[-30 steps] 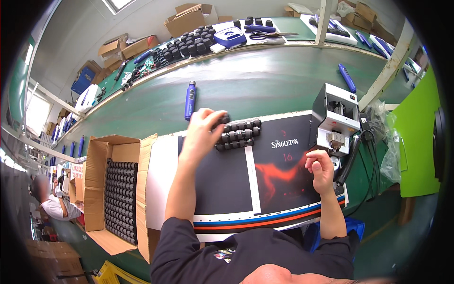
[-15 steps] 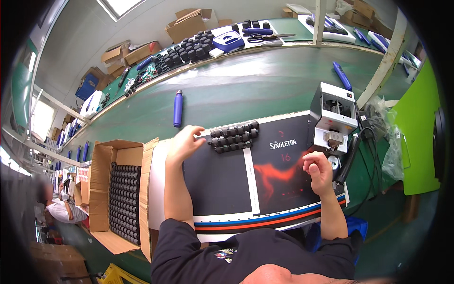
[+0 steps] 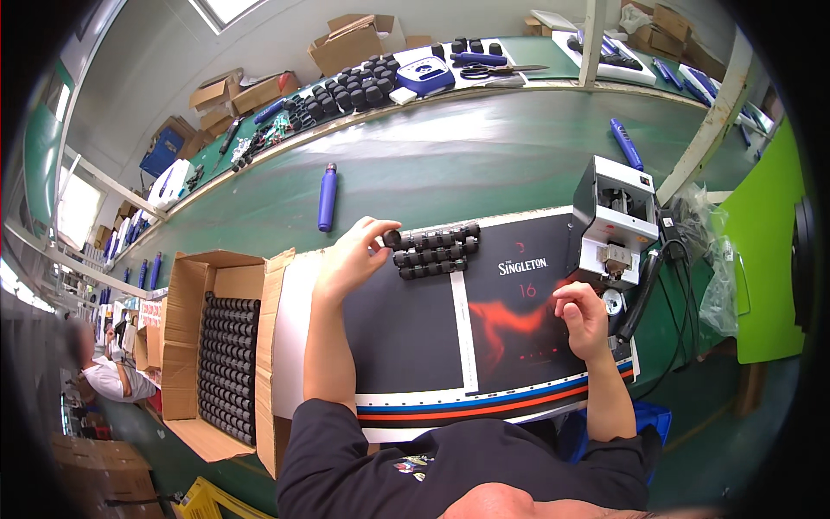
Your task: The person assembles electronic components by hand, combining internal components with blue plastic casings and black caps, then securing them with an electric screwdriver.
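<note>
Left hand [image 3: 348, 262]: grip's at the left end of the far row of black plastic cylinders [image 3: 439, 238]; can't tell if you're pinching it. Rows lie side by side on the black printed mat [image 3: 399, 342], likely to curb rolling. Your right hand [image 3: 583, 321], loosely half-open, looks empty, near the white-and-black boxy machine [image 3: 612, 221].

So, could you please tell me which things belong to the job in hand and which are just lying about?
Likely in the job:
black rows, at the left hand
mat beneath them
carton, holding similar rows
perhaps the machine by the right hand

Apparently lying about:
blue tube past the left hand
scissors
clear plastic
</note>
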The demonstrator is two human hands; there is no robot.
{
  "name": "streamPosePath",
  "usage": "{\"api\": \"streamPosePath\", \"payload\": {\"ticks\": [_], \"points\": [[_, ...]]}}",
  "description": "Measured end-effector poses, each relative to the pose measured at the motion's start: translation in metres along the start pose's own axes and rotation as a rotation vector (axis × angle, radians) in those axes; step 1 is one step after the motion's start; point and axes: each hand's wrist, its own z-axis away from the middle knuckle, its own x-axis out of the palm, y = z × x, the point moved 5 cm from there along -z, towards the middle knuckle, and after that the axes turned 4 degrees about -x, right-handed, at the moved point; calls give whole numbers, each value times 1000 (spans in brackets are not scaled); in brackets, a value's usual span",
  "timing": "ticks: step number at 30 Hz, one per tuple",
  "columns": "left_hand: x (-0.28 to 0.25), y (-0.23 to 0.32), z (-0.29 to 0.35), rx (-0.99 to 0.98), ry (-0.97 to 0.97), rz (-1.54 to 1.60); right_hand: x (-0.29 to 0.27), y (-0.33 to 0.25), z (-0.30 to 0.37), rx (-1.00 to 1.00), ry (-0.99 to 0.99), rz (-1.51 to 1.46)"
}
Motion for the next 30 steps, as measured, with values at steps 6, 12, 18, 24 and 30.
{"api": "streamPosePath", "payload": {"ticks": [6,12,18,24,30], "points": [[8,4,-2,-7,-52,-23,1,0,0,6,-4,14],[12,-3,-4,-60,-84,-55,2,-3,-1,-4,-16,34],[1,6,-6,-77,-22,-122,3,-4,-3,-22,-19,41],[0,3,-3,-76,6,125,4,-5,-4,-31,-36,45],[1,3,-5,16,-52,58,4,-2,-4,-28,-38,65]]}}
